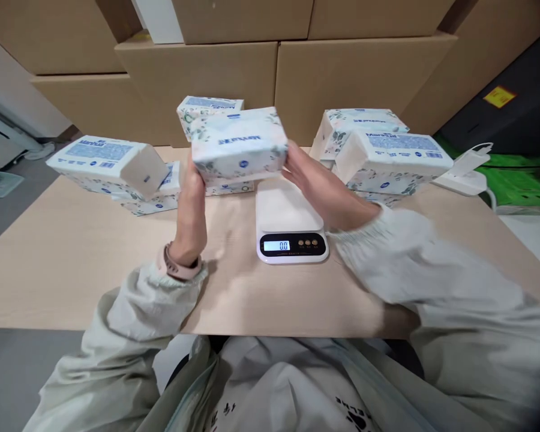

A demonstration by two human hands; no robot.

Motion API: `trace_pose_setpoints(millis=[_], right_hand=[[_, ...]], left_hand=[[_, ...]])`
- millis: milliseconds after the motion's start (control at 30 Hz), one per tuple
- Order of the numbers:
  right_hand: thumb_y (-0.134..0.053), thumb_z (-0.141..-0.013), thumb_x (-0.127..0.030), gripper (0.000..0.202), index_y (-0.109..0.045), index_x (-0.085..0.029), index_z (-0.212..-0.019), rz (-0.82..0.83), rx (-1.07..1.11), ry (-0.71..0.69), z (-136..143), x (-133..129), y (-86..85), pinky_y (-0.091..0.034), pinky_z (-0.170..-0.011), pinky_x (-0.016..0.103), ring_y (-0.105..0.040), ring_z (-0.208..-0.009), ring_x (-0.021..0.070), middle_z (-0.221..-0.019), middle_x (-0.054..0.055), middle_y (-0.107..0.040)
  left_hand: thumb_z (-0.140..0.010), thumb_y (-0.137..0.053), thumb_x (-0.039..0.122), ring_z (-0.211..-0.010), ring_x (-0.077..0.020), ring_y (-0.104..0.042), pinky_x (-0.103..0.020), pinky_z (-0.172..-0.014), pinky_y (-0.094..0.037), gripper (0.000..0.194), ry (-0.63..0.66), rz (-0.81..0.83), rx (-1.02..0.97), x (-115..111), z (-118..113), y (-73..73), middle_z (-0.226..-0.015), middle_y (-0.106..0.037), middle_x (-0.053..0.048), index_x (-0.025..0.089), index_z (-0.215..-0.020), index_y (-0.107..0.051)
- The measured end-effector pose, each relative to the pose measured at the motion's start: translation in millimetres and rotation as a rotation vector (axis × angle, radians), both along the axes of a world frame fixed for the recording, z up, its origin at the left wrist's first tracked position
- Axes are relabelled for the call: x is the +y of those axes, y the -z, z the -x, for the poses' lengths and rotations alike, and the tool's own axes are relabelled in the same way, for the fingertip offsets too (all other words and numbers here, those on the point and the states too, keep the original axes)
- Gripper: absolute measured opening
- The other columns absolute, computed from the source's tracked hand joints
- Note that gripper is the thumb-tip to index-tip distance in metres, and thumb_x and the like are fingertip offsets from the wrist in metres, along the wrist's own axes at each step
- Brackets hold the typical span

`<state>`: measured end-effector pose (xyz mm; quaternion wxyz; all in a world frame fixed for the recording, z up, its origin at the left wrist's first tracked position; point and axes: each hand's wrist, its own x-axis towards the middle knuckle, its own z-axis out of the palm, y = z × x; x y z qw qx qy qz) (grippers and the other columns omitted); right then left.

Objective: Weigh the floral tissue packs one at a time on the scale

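Observation:
A floral pack of tissues (239, 144) is held up above the table between my two hands. My left hand (192, 201) presses on its left end, and my right hand (312, 180) grips its right end. Below and to the right of the pack lies a white kitchen scale (288, 210), its lit display reading 0.0 and its plate partly behind my right forearm. Behind the held pack, another tissue pack (209, 105) shows in part, resting on the stack at the back.
More tissue packs (103, 157) are piled at the left, and others (391, 153) at the right. Cardboard boxes (198, 78) wall off the table's back edge. A white power strip (463, 180) with a plug sits at the right edge. The wooden table (94, 264) ends near my body.

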<state>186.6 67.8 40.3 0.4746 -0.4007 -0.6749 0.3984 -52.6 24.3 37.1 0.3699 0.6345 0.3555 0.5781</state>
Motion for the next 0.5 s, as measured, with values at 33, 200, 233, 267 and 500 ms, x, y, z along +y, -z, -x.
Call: trace_pose_setpoints(millis=[33,200,233,267,500], right_hand=[[-0.043,-0.101,-0.079,0.06,-0.057,-0.048,-0.149,0.055,0.015,-0.023,-15.3,-23.9,-1.6,-0.035,-0.135,0.062,-0.042,-0.163,0.0223,-0.166,-0.012,-0.054],[-0.042,-0.105,-0.071,0.058,-0.045,-0.05,-0.16,0.215,0.075,0.015,-59.5,-97.9,8.9,-0.032,-0.138,0.054,-0.031,-0.168,0.0213,-0.177,-0.012,-0.038],[-0.041,-0.106,-0.07,0.059,-0.044,-0.049,-0.161,0.235,0.084,0.021,-61.7,-101.5,15.4,-0.033,-0.138,0.053,-0.034,-0.167,0.0213,-0.177,-0.01,-0.038],[-0.04,-0.107,-0.069,0.059,-0.043,-0.048,-0.162,0.252,0.093,0.029,-62.7,-102.8,22.8,-0.034,-0.137,0.053,-0.037,-0.165,0.0216,-0.177,-0.008,-0.039],[-0.054,-0.108,-0.052,0.047,-0.062,-0.035,-0.151,-0.058,0.079,0.386,-64.2,-112.2,61.8,-0.046,-0.129,0.055,-0.057,-0.152,0.0269,-0.159,0.002,-0.064]], left_hand=[[-0.104,-0.046,0.073,-0.172,-0.0209,0.0,-0.039,-0.146,-0.012,0.062,0.038,-0.006,-0.002,-9.2,-6.4,2.5,-0.174,-0.034,0.021,0.045,-0.159,-0.05],[-0.105,-0.051,0.068,-0.172,-0.0261,-0.007,-0.043,-0.145,-0.011,0.069,0.226,0.104,0.032,-36.1,-31.5,22.5,-0.18,-0.023,0.013,0.04,-0.168,-0.041],[-0.106,-0.051,0.065,-0.172,-0.026,-0.008,-0.044,-0.144,-0.011,0.068,0.24,0.122,0.048,-37.8,-34.0,26.3,-0.18,-0.022,0.012,0.04,-0.169,-0.039],[-0.107,-0.049,0.063,-0.172,-0.0257,-0.008,-0.044,-0.144,-0.011,0.067,0.249,0.134,0.062,-38.7,-35.6,29.9,-0.181,-0.022,0.012,0.04,-0.169,-0.038],[-0.106,-0.049,0.069,-0.171,-0.0266,-0.017,-0.047,-0.143,-0.018,0.072,0.12,0.268,0.041,-40.4,-29.0,48.5,-0.182,-0.022,0.002,0.035,-0.169,-0.039]])
